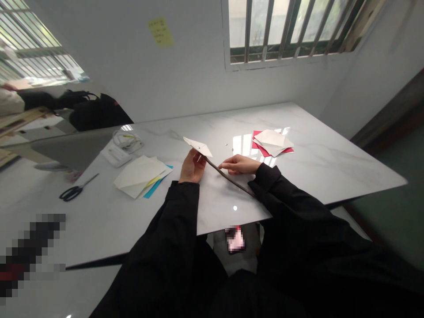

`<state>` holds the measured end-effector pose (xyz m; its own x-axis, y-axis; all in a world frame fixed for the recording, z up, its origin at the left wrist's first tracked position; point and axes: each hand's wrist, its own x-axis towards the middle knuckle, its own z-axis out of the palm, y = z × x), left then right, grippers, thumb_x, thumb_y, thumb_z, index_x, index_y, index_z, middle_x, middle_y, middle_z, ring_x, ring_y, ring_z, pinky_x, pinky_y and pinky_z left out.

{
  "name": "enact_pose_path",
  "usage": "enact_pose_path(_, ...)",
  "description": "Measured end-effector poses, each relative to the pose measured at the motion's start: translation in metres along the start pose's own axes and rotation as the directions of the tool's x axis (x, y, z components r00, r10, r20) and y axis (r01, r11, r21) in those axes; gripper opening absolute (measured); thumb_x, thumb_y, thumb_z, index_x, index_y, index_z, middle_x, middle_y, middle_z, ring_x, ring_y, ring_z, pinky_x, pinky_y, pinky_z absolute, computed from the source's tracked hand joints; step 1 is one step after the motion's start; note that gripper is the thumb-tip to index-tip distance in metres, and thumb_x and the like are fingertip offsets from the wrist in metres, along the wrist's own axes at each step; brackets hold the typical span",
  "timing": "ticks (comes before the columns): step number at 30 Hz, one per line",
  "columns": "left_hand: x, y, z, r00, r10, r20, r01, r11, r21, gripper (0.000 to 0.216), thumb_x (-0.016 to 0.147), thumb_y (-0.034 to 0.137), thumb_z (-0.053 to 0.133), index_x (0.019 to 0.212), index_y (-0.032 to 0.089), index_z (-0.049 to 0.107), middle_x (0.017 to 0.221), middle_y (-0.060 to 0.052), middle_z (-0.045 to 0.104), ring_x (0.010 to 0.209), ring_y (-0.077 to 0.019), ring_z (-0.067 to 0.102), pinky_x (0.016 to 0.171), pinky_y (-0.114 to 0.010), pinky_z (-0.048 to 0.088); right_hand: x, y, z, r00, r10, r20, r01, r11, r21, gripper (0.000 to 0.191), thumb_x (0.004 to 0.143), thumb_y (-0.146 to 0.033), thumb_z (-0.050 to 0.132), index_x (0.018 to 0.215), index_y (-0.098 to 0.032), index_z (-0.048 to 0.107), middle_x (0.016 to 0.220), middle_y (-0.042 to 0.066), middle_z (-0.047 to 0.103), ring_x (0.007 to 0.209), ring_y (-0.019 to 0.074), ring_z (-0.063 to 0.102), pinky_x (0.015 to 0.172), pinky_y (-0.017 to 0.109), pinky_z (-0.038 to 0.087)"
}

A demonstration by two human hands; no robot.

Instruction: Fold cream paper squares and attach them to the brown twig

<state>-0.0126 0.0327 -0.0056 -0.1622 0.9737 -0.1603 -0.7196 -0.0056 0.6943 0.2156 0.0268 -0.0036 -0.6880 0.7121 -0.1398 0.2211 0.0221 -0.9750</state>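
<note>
My left hand is closed around the upper end of a thin brown stick. At that end sits a folded white paper piece, seen nearly edge-on, with a small pin-like dot in its middle. It looks like a paper pinwheel. The stick slants down to the right, its lower end reaching my right sleeve. My right hand has its fingers together, with the fingertips at the stick; their exact grip is partly hidden. Small bits lie on the table beyond my right hand.
On the marble-patterned table are white paper sheets over yellow and blue ones, and another stack with red sheets. Scissors and a white cable lie left. A barred window is ahead.
</note>
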Motion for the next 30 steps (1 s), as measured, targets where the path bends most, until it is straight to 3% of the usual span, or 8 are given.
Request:
enact_pose_path(3, 0.0, -0.003, 0.0, 1.0, -0.025, 0.015, 0.025, 0.999, 0.031, 0.012, 0.084, 0.015, 0.081, 0.092, 0.016, 0.072, 0.091, -0.004, 0.076, 0.078, -0.0121, 0.072, 0.071, -0.02, 0.058, 0.007, 0.004, 0.004, 0.984, 0.028, -0.177, 0.016, 0.97, 0.243, 0.038, 0.098, -0.049, 0.071, 0.116, -0.015, 0.073, 0.071, -0.002, 0.063, 0.052, 0.0067, 0.049, 0.048, 0.018, 0.038)
enact_pose_path(6, -0.001, -0.008, 0.003, 0.998, -0.047, 0.038, 0.045, 0.998, 0.053, 0.009, 0.086, 0.015, 0.079, 0.093, 0.015, 0.073, 0.09, -0.004, 0.077, 0.078, -0.0121, 0.072, 0.071, -0.02, 0.058, 0.014, 0.007, 0.006, 0.955, 0.097, -0.279, 0.047, 0.883, 0.467, 0.03, 0.099, -0.042, 0.073, 0.115, -0.017, 0.069, 0.088, 0.004, 0.072, 0.07, 0.0106, 0.067, 0.065, 0.02, 0.058)
enact_pose_path(10, -0.002, -0.013, 0.007, 0.995, -0.08, 0.055, 0.076, 0.995, 0.066, 0.005, 0.088, 0.013, 0.075, 0.092, 0.016, 0.073, 0.088, -0.004, 0.077, 0.077, -0.0125, 0.072, 0.072, -0.02, 0.059, 0.028, 0.007, 0.005, 0.95, 0.128, -0.285, 0.094, 0.753, 0.651, 0.029, 0.105, -0.04, 0.066, 0.119, -0.016, 0.062, 0.104, 0.011, 0.075, 0.094, 0.0166, 0.077, 0.088, 0.028, 0.065)
enact_pose_path(16, -0.003, -0.015, 0.007, 0.986, -0.119, 0.12, 0.105, 0.987, 0.119, 0.007, 0.091, 0.017, 0.073, 0.098, 0.016, 0.075, 0.094, -0.005, 0.079, 0.082, -0.0143, 0.074, 0.072, -0.021, 0.06, 0.047, 0.004, -0.004, 0.992, 0.088, -0.085, -0.009, 0.742, 0.67, 0.016, 0.103, -0.03, 0.068, 0.11, -0.016, 0.065, 0.094, 0.007, 0.075, 0.082, 0.0152, 0.076, 0.085, 0.028, 0.067)
enact_pose_path(25, -0.014, -0.025, 0.017, 0.973, -0.158, 0.168, 0.127, 0.975, 0.182, 0.01, 0.094, 0.022, 0.073, 0.098, 0.013, 0.077, 0.1, -0.008, 0.08, 0.093, -0.0184, 0.075, 0.084, -0.025, 0.061, 0.042, 0.003, 0.004, 0.984, 0.058, -0.171, 0.075, 0.732, 0.677, 0.004, 0.1, -0.02, 0.07, 0.098, -0.017, 0.07, 0.086, 0.002, 0.073, 0.072, 0.0095, 0.067, 0.069, 0.017, 0.059)
enact_pose_path(30, -0.015, -0.028, 0.021, 0.971, -0.163, 0.176, 0.128, 0.973, 0.194, 0.021, 0.092, 0.03, 0.079, 0.107, 0.015, 0.077, 0.099, -0.008, 0.08, 0.097, -0.0206, 0.076, 0.091, -0.029, 0.062, 0.04, -0.001, 0.004, 0.979, 0.077, -0.187, 0.076, 0.719, 0.691, 0.008, 0.101, -0.012, 0.066, 0.095, -0.015, 0.071, 0.086, 0.001, 0.074, 0.072, 0.0076, 0.067, 0.072, 0.016, 0.058)
